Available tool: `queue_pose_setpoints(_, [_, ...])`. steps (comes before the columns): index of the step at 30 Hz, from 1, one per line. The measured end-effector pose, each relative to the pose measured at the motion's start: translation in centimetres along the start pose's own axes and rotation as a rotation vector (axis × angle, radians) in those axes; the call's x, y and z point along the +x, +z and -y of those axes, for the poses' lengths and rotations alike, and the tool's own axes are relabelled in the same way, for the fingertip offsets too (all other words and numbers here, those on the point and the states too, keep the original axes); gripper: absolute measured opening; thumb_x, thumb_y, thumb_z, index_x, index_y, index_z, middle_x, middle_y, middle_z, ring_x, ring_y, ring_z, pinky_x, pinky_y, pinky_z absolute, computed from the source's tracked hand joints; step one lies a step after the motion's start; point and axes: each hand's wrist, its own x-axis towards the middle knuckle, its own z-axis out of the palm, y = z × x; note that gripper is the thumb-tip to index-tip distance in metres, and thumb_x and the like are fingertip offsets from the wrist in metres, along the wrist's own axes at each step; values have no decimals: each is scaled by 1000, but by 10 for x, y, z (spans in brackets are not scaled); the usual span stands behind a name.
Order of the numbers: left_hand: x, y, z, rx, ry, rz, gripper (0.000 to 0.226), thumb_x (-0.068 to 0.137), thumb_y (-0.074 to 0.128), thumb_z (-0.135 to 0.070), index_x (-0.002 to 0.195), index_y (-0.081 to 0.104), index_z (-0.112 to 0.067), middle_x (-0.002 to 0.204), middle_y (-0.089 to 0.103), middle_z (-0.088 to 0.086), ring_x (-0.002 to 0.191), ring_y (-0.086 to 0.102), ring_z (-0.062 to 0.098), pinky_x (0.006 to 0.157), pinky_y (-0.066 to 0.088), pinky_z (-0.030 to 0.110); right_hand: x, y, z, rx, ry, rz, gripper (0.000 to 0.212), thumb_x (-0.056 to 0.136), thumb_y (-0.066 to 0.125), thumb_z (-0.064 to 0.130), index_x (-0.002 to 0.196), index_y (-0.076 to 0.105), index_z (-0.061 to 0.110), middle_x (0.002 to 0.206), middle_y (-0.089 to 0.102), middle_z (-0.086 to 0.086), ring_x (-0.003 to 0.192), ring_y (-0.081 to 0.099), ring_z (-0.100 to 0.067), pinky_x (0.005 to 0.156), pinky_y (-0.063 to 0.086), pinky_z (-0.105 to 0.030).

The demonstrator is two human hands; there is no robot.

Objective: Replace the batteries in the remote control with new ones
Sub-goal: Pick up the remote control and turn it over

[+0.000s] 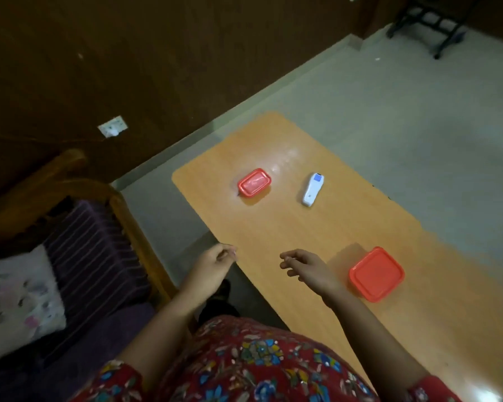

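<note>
white remote control (pixel 313 189) lies well beyond both empty hands (pixel 304 265).

The room was dim, and the corners looked very dark. A white shine sat on the desk (pixel 285 158) top. Everything looked a bit blurry and bent at the edges.

We saw an orange table (pixel 273 227) bearing a white remote (pixel 312 189), with a red oblong box (pixel 254 182) left of the remote and a red square box (pixel 376 274) nearer us.

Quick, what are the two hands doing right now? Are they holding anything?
Left hand: fingers loosely curled, holding nothing visible, at the table's near edge.
Right hand: fingers loosely curled, empty, above the table beside the square red container.
</note>
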Motion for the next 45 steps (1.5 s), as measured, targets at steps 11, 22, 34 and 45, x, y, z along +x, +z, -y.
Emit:
queue_pose_setpoints(11, [124, -49, -23, 218, 181, 352, 14, 96, 48, -30, 103, 59, -32, 102, 65, -8, 94, 61, 14, 88, 51, 41, 38, 41, 34, 398, 167, -415, 25, 99, 44, 28, 115, 60, 18, 109, 66, -2, 98, 61, -19, 83, 44, -31])
queue_pose_setpoints(22, [210, 24, 53, 251, 205, 387, 18, 96, 47, -29, 107, 61, -27, 99, 67, -12, 94, 63, 14, 86, 50, 37, 119, 89, -51, 582, 158, -619, 22, 98, 45, 21, 109, 63, 17, 107, 68, -3, 90, 62, -13, 71, 44, -20])
queue_pose_setpoints(34, [265, 98, 176, 209, 558, 304, 24, 95, 50, -29, 117, 58, -28, 105, 65, -14, 93, 59, 1, 78, 46, 19, 199, 159, -164, 507, -126, -849, 15, 95, 51, 26, 103, 63, 31, 100, 69, 8, 94, 64, -7, 81, 50, -22])
queue_pose_setpoints(45, [237, 52, 243, 105, 706, 210, 24, 95, 50, -28, 118, 59, -26, 106, 65, -12, 96, 58, 4, 72, 40, 9, 189, 232, -170, 296, -190, -998, 16, 96, 50, 28, 106, 62, 31, 101, 67, 11, 94, 58, 3, 75, 45, -14])
